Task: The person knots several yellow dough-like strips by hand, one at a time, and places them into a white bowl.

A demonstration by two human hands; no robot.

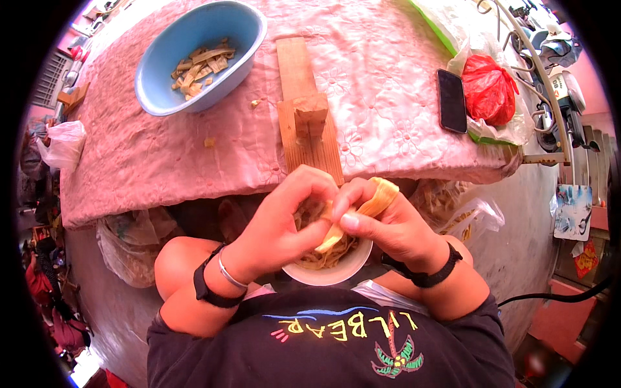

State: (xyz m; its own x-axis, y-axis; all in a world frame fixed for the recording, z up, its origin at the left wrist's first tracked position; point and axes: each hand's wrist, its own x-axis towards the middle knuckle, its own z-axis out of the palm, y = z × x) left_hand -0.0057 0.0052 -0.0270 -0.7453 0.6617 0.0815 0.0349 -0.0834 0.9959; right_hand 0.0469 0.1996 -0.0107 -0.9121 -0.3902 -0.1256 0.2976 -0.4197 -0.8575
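My left hand point(288, 216) and my right hand point(381, 220) meet over a white bowl point(333, 271) that rests in my lap and holds pale yellow strips. Both hands pinch the same pale yellow leaf strip point(362, 210); its upper end curls over my right index finger, its lower end hangs into the bowl. Each wrist wears a black band, and the left also has a thin silver bangle.
Just beyond my hands is a table under a pink embroidered cloth point(162, 161). On it stand a blue bowl point(200, 55) with cut strips, a wooden board with an upright block point(309, 126), a black phone point(451, 100) and a red bag point(488, 87). Plastic bags lie under the table.
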